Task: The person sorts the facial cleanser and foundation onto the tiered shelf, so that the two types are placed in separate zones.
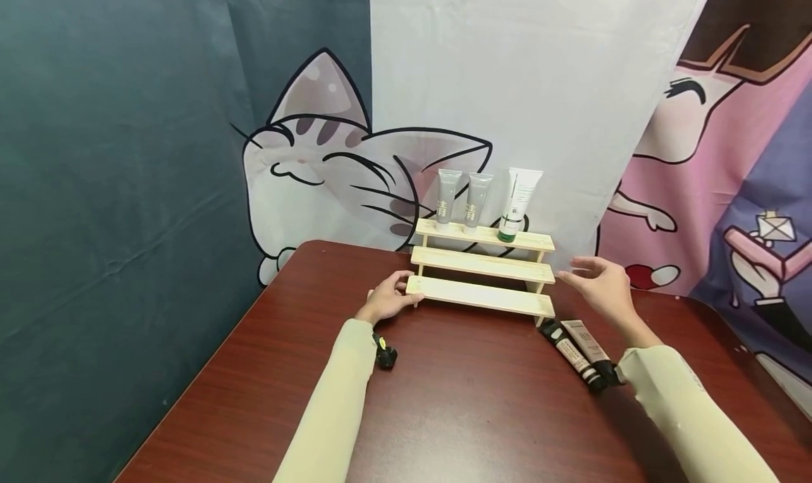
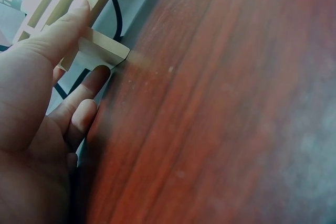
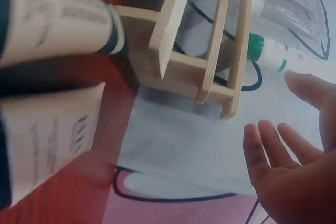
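Observation:
A three-tier wooden rack (image 1: 482, 294) stands on the table. My left hand (image 1: 388, 298) grips the left end of its lowest shelf, thumb on top and the other fingers lower down, as the left wrist view shows. To the right of the rack, my right hand (image 1: 604, 291) is raised with spread, relaxed fingers and holds nothing. On the top shelf stand two grey squeeze tubes (image 1: 447, 197) and, farther right, a white squeeze tube (image 1: 521, 194) with a green cap. The right wrist view shows that green cap (image 3: 255, 47) near my right thumb, apart from it.
Two beige squeeze tubes with black caps lie side by side by the rack's right front corner, one banded (image 1: 574, 355), one plain (image 1: 585, 338). A small black object (image 1: 385, 356) is at my left wrist. Cartoon-printed cloth (image 1: 507, 60) hangs behind the brown table (image 1: 457, 398).

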`<state>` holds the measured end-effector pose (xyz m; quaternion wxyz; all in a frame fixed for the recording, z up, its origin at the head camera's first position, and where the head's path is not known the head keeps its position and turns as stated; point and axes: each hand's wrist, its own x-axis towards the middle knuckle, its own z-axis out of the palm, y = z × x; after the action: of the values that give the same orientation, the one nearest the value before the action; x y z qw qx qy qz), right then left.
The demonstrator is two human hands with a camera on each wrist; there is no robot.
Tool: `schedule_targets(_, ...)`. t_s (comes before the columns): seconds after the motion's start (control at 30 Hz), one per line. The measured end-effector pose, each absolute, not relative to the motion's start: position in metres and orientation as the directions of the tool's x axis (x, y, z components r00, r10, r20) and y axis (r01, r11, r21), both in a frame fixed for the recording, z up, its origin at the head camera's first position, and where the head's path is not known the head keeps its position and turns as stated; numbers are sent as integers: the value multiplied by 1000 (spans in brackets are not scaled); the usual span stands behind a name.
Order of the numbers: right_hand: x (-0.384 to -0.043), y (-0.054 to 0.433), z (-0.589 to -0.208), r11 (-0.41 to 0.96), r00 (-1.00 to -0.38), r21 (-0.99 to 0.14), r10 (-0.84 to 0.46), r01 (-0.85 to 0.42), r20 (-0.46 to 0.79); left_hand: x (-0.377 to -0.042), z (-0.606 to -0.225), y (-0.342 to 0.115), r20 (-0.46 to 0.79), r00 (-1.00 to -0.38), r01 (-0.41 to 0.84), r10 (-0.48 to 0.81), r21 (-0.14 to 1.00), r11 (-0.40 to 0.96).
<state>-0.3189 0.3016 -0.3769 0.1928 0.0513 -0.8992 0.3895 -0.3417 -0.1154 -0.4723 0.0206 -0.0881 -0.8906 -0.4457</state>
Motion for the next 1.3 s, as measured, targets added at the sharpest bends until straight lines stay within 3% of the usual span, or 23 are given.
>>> schedule_targets(0.9, -278, 328, -413, 815, -948, -538, -42, -216, 317, -339, -472, -115, 110, -984, 173, 140, 791, 587)
schedule_targets(1.3, -269, 324, -428, 775, -963, -583, -121, -243, 240, -339, -471, -114, 120, -983, 179, 138, 790, 586)
